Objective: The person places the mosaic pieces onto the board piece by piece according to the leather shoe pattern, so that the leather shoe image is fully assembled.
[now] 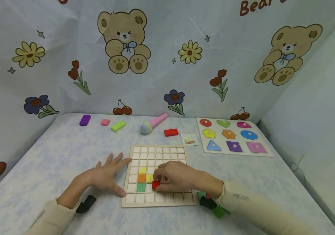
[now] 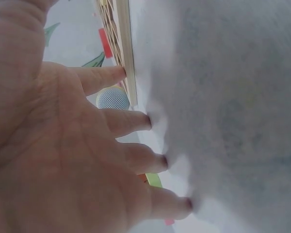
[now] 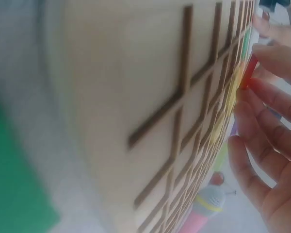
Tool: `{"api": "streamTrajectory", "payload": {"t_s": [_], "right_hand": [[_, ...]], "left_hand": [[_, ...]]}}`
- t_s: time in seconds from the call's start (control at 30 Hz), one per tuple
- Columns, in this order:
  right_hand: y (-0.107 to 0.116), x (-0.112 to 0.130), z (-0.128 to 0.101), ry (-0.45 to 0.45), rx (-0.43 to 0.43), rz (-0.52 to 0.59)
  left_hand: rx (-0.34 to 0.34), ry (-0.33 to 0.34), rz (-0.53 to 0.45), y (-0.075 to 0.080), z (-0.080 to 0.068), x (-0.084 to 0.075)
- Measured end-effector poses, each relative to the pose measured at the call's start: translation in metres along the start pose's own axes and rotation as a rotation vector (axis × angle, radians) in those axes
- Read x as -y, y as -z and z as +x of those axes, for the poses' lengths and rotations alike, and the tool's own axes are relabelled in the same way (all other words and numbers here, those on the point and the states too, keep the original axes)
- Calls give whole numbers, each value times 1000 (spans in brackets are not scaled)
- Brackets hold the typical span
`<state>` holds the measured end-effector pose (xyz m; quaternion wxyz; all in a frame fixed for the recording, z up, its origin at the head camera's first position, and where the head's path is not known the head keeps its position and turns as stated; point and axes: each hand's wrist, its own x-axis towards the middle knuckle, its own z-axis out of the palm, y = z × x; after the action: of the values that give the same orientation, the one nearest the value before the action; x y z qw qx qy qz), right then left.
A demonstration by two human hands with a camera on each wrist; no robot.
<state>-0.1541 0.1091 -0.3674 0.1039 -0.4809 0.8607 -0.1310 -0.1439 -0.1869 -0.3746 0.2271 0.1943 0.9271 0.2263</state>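
A wooden grid board (image 1: 130, 202) lies flat on the table, with yellow, orange and green square tiles in some cells. My right hand (image 1: 176, 176) is over the board and pinches a red square tile (image 1: 155, 185) between thumb and fingers. In the right wrist view that red tile (image 3: 250, 72) is tilted on edge close to the grid. My left hand (image 1: 107, 174) rests spread at the board's left edge, its thumb and index finger touching the frame. The left wrist view shows the left fingers (image 2: 138, 121) straight, with nothing held.
Behind the board lie a pink toy microphone (image 1: 155, 123), a red block (image 1: 171, 132), a small pattern card (image 1: 189, 139), and green (image 1: 118, 126), pink (image 1: 105, 122) and purple (image 1: 85, 120) blocks. A shape puzzle board (image 1: 235, 151) is at back right. Green pieces (image 1: 218, 212) lie beneath the right forearm.
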Motion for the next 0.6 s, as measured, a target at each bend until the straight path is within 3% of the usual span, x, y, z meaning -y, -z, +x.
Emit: {"api": "streamTrajectory", "payload": {"t_s": [0.37, 0.6], "right_hand": [[-8, 13, 12, 16, 16, -101], [-8, 20, 19, -39, 34, -74]], "left_hand": [[8, 4, 16, 0, -2, -1], [10, -18, 7, 0, -3, -1]]}}
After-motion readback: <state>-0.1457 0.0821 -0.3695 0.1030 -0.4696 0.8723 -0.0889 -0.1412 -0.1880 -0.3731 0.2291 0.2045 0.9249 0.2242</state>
